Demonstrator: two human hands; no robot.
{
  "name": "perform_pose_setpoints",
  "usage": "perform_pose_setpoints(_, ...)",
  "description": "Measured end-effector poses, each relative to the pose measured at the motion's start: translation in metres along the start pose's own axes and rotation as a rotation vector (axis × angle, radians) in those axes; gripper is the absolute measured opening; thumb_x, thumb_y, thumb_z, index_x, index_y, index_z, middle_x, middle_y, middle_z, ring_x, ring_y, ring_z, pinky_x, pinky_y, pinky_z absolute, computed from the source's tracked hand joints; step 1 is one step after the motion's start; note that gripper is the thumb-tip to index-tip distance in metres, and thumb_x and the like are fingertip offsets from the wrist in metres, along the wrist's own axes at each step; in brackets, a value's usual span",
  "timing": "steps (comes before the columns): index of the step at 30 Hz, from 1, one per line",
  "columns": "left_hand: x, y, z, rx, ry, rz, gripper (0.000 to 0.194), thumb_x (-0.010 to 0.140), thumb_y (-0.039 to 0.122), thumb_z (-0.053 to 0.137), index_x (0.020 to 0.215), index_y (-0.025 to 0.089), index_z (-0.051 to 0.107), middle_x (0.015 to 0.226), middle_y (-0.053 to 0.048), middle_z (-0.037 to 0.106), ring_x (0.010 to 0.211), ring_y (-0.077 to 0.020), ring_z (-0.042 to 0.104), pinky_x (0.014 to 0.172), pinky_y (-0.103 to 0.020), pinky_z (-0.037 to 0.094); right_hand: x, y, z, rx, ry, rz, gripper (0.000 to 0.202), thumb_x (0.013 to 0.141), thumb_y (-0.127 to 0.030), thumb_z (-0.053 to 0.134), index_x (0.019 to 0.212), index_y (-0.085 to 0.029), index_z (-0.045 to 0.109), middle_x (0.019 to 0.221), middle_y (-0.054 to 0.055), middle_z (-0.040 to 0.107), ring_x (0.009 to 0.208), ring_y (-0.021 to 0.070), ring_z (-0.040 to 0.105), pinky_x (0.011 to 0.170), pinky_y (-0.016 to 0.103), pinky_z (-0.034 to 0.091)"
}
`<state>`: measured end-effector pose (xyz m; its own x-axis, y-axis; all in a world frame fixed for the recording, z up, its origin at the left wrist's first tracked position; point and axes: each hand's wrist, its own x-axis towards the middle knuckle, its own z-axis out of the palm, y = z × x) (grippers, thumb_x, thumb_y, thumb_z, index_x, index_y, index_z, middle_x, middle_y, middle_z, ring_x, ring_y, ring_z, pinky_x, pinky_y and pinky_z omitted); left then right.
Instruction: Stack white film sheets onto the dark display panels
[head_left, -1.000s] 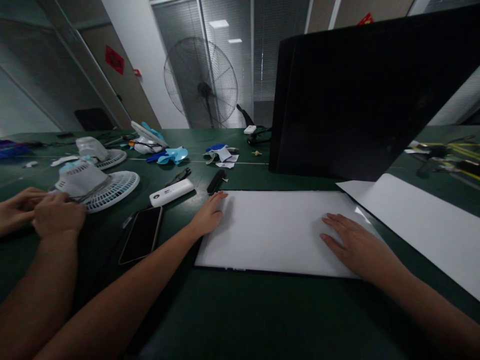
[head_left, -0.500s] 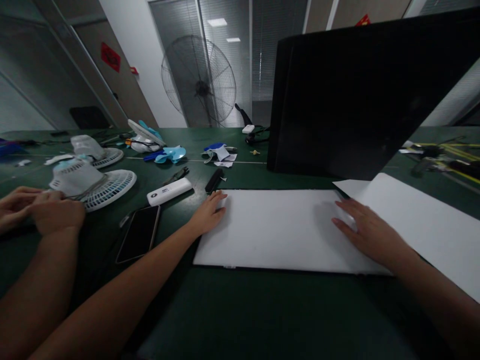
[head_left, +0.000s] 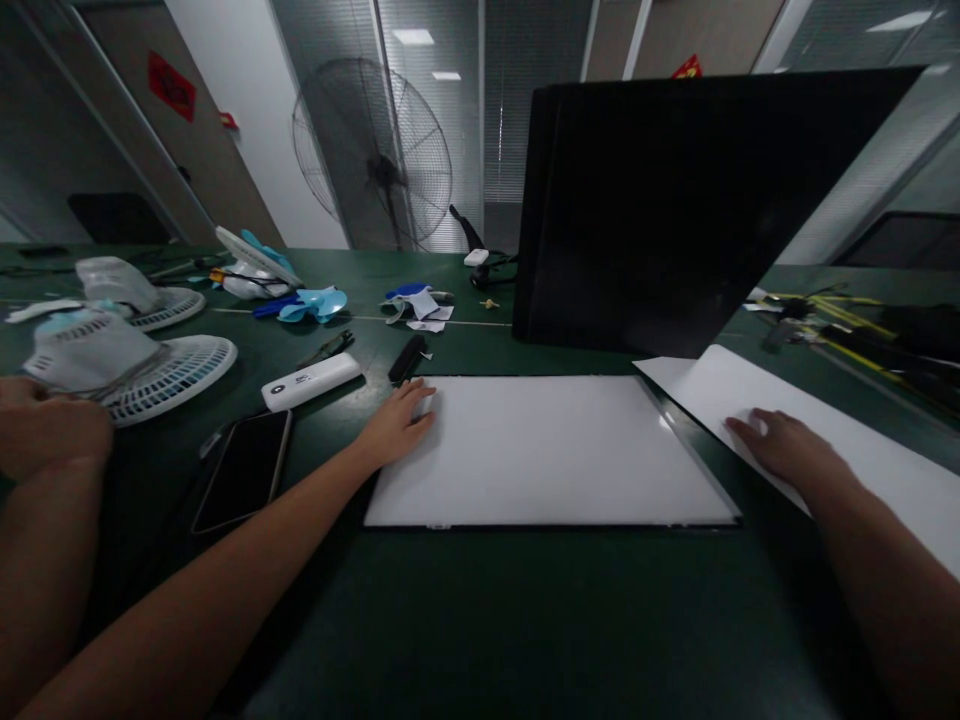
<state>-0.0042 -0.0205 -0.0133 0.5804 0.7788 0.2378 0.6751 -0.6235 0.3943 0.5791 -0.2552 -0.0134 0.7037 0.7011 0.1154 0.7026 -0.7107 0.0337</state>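
A flat white panel (head_left: 540,460) with thin dark edges lies on the green table. My left hand (head_left: 397,425) rests at its upper left corner, palm down with the fingers apart. To the right, a loose white sheet (head_left: 862,440) lies at an angle, its far corner near the black screen. Over the left edge of that sheet is my right hand (head_left: 787,450), its fingers loosely bent and apart, with nothing seen in them. Whether it touches the sheet I cannot tell.
A large black screen (head_left: 660,220) stands behind the panel. Leftward are a phone (head_left: 244,470), a white power bank (head_left: 311,382), a black tool (head_left: 407,358) and white fan parts (head_left: 176,375). Another person's hand (head_left: 52,430) is at the fan parts. Yellow-and-black items (head_left: 862,320) lie far right.
My right hand has left the panel's right side and moved right, over the loose sheet. My left hand stays at the panel's corner. The view has shifted slightly.
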Motion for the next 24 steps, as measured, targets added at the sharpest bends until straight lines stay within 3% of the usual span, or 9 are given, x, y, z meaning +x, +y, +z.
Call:
perform_pose_setpoints(2, 0.0, 0.0, 0.0, -0.002, -0.011, -0.006, 0.056, 0.093, 0.04, 0.051, 0.141, 0.013, 0.058, 0.159, -0.018, 0.045, 0.15, -0.0351, 0.04, 0.125, -0.054, 0.031, -0.006, -0.008, -0.007, -0.024, 0.001, -0.032, 0.07, 0.106, -0.066, 0.043, 0.15, -0.011, 0.048, 0.154, 0.022, 0.037, 0.142, 0.0369, 0.036, 0.115, 0.057, 0.034)
perform_pose_setpoints(4, 0.0, 0.0, 0.0, -0.001, -0.02, -0.014, 0.056, 0.093, 0.04, 0.05, 0.142, 0.015, 0.058, 0.16, -0.017, 0.045, 0.151, -0.0351, 0.038, 0.125, -0.055, 0.031, -0.012, -0.018, -0.014, -0.034, 0.002, -0.103, 0.079, 0.104, -0.071, 0.044, 0.155, -0.011, 0.04, 0.16, 0.02, 0.027, 0.147, 0.0352, 0.027, 0.12, 0.053, 0.029)
perform_pose_setpoints(6, 0.0, 0.001, -0.001, 0.005, -0.026, -0.021, 0.056, 0.094, 0.041, 0.05, 0.142, 0.015, 0.058, 0.161, -0.016, 0.044, 0.152, -0.0358, 0.036, 0.125, -0.056, 0.03, -0.018, -0.028, -0.021, -0.03, -0.029, -0.161, 0.075, 0.106, -0.068, 0.044, 0.157, -0.013, 0.037, 0.158, 0.017, 0.032, 0.143, 0.0303, 0.036, 0.119, 0.047, 0.033)
perform_pose_setpoints(10, 0.0, 0.002, -0.001, 0.0, -0.028, -0.014, 0.057, 0.094, 0.043, 0.049, 0.142, 0.014, 0.057, 0.16, -0.018, 0.044, 0.151, -0.0365, 0.037, 0.125, -0.056, 0.03, -0.027, -0.041, -0.038, -0.07, -0.126, -0.153, 0.05, 0.11, -0.053, 0.045, 0.143, -0.017, 0.054, 0.13, 0.013, 0.057, 0.114, 0.0244, 0.059, 0.102, 0.046, 0.051)
perform_pose_setpoints(13, 0.0, 0.0, -0.001, -0.012, -0.022, -0.002, 0.056, 0.094, 0.043, 0.049, 0.141, 0.013, 0.058, 0.159, -0.019, 0.045, 0.15, -0.0372, 0.038, 0.124, -0.057, 0.031, -0.036, -0.047, -0.056, -0.146, -0.12, -0.111, 0.04, 0.109, -0.046, 0.052, 0.132, -0.015, 0.059, 0.117, 0.011, 0.061, 0.103, 0.023, 0.063, 0.094, 0.045, 0.055)
perform_pose_setpoints(16, 0.0, -0.001, -0.001, -0.038, 0.006, 0.003, 0.057, 0.095, 0.045, 0.048, 0.141, 0.013, 0.056, 0.157, -0.019, 0.047, 0.149, -0.0363, 0.041, 0.124, -0.056, 0.032, -0.05, -0.06, -0.075, -0.194, -0.063, -0.144, 0.031, 0.11, -0.035, 0.046, 0.129, -0.014, 0.06, 0.116, 0.012, 0.062, 0.099, 0.0247, 0.064, 0.091, 0.048, 0.056)
perform_pose_setpoints(21, -0.001, 0.004, -0.003, -0.134, 0.067, -0.029, 0.06, 0.1, 0.053, 0.041, 0.145, 0.014, 0.052, 0.15, -0.018, 0.055, 0.141, -0.0332, 0.051, 0.121, -0.053, 0.037, -0.099, -0.111, -0.084, -0.188, -0.025, -0.512, 0.042, 0.1, -0.017, 0.034, 0.129, -0.018, 0.064, 0.124, 0.017, 0.063, 0.089, 0.0316, 0.069, 0.074, 0.046, 0.058)
perform_pose_setpoints(24, -0.003, 0.008, -0.006, -0.191, 0.086, -0.07, 0.062, 0.102, 0.057, 0.035, 0.146, 0.015, 0.05, 0.152, -0.017, 0.054, 0.142, -0.0319, 0.051, 0.121, -0.052, 0.038, -0.141, -0.146, -0.079, -0.143, -0.028, -0.857, 0.049, 0.092, -0.011, 0.042, 0.134, -0.021, 0.064, 0.129, 0.015, 0.063, 0.103, 0.032, 0.068, 0.083, 0.047, 0.061)
